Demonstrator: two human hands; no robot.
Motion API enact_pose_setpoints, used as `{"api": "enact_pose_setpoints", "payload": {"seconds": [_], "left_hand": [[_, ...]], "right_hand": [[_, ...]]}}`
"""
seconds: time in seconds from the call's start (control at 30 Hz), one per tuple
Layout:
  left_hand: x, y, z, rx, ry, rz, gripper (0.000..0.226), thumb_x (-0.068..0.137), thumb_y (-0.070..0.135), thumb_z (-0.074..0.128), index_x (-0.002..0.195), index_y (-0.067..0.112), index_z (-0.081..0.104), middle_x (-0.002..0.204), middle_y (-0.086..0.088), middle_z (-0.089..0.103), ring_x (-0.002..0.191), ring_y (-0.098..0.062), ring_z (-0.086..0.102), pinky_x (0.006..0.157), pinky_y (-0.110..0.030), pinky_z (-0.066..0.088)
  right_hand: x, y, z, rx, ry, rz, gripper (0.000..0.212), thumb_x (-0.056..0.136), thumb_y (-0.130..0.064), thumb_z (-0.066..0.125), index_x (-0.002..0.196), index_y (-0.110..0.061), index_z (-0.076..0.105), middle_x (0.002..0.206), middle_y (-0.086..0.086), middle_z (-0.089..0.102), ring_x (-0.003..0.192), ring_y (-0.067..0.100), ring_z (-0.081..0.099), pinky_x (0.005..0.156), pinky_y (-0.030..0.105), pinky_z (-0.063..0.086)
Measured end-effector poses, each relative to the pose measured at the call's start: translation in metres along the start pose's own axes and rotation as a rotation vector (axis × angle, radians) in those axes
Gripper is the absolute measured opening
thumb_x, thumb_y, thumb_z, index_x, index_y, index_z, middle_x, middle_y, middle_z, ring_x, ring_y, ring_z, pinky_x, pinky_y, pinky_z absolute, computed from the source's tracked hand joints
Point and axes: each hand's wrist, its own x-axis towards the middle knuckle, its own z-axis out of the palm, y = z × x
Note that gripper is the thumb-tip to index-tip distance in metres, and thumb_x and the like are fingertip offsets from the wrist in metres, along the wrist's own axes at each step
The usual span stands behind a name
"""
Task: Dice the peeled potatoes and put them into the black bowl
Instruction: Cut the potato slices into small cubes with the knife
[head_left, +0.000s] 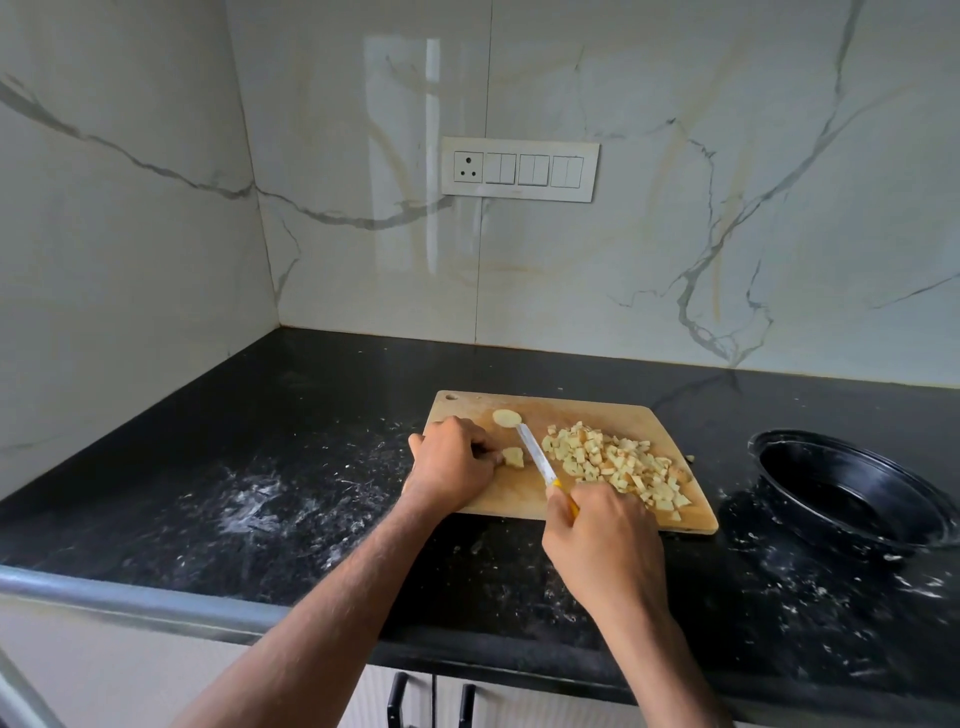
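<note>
The black bowl (852, 493) sits on the countertop (260, 467) well to the right of my right hand (605, 540), apart from the board; its right rim is cut off by the frame edge and its inside looks empty as far as I can see.

The cutting board (571, 410) lies under both hands, its long side running left to right. The pile of diced potato (618, 462) spreads just beyond and to the right of my right hand, touching the board and partly hidden behind my knuckles, so my right hand is the nearer one to both pile and bowl.

My right hand is curled round the yellow handle of the knife (537, 457); the blade runs away from me and leftward, its tip resting by 1 round potato slice (506, 417) just beyond my left hand (452, 462).

My left hand is curled, fingertips pinching the last small potato piece (513, 457), which lies between my 2 hands, just left of the blade. I judge the next cut turns on that: the blade lies beside the piece, almost touching, with its edge nearly parallel to my left fingertips.

How many fingers hold the piece I cannot tell; they are tucked under my hand. 1 stray bit (690, 458) lies off the board's right edge.
</note>
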Motion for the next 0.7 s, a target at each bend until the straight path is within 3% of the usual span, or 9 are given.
{"api": "enact_pose_setpoints", "payload": {"seconds": [0.07,0.13,0.2,0.27,0.4,0.53,0.7], "left_hand": [[-0.002,-0.001,0.001,0.012,0.016,0.026,0.016,0.087,0.038,0.069,0.091,0.026,0.078,0.084,0.017,0.066,0.096,-0.018,0.058,0.097,-0.045,0.032],[-0.006,0.003,0.0,0.038,0.04,0.038,0.033,0.081,0.058,0.067,0.084,0.026,0.076,0.079,0.015,0.067,0.09,-0.014,0.058,0.088,-0.041,0.029],[-0.009,0.009,0.002,0.123,0.05,0.033,0.051,0.073,0.076,0.063,0.082,0.027,0.075,0.079,0.015,0.068,0.091,-0.01,0.055,0.089,-0.043,0.03],[-0.01,0.018,0.005,0.228,0.057,0.022,0.056,0.071,0.081,0.061,0.081,0.027,0.073,0.084,0.014,0.068,0.097,-0.011,0.051,0.095,-0.047,0.031],[-0.008,0.024,0.008,0.312,0.048,-0.008,0.043,0.078,0.067,0.063,0.076,0.024,0.067,0.084,0.009,0.065,0.1,-0.015,0.05,0.1,-0.052,0.031],[-0.005,0.015,0.006,0.222,0.022,0.073,0.023,0.084,0.047,0.064,0.082,0.025,0.069,0.085,0.011,0.062,0.101,-0.015,0.05,0.094,-0.045,0.03],[-0.004,0.006,0.001,0.129,-0.044,0.157,0.016,0.088,0.043,0.067,0.099,0.035,0.073,0.096,0.016,0.061,0.104,-0.011,0.048,0.09,-0.041,0.027]], "right_hand": [[0.006,0.002,0.005,-0.015,0.03,0.002,0.039,0.096,-0.042,0.052,0.064,-0.021,0.051,0.054,-0.005,0.051,0.048,0.015,0.049,0.044,0.025,0.027],[0.009,0.002,0.01,-0.03,0.031,0.023,0.038,0.097,-0.042,0.051,0.066,-0.021,0.053,0.056,-0.004,0.054,0.051,0.017,0.053,0.048,0.027,0.035],[0.011,0.003,0.013,-0.032,0.021,0.045,0.038,0.097,-0.043,0.05,0.066,-0.02,0.054,0.057,-0.004,0.055,0.053,0.019,0.054,0.05,0.028,0.037],[0.01,0.004,0.014,-0.015,0.021,0.052,0.038,0.096,-0.042,0.05,0.066,-0.02,0.052,0.057,-0.004,0.054,0.054,0.019,0.054,0.051,0.028,0.037],[0.008,0.005,0.014,-0.002,0.019,0.061,0.038,0.097,-0.043,0.051,0.065,-0.021,0.051,0.056,-0.006,0.051,0.055,0.017,0.052,0.05,0.028,0.033],[0.007,0.005,0.011,-0.02,-0.001,0.054,0.037,0.098,-0.046,0.048,0.068,-0.023,0.05,0.057,-0.007,0.05,0.053,0.013,0.048,0.045,0.022,0.022],[0.002,0.003,0.01,-0.043,-0.007,0.042,0.036,0.098,-0.049,0.045,0.073,-0.024,0.051,0.063,-0.006,0.054,0.059,0.016,0.053,0.048,0.025,0.029]]}}
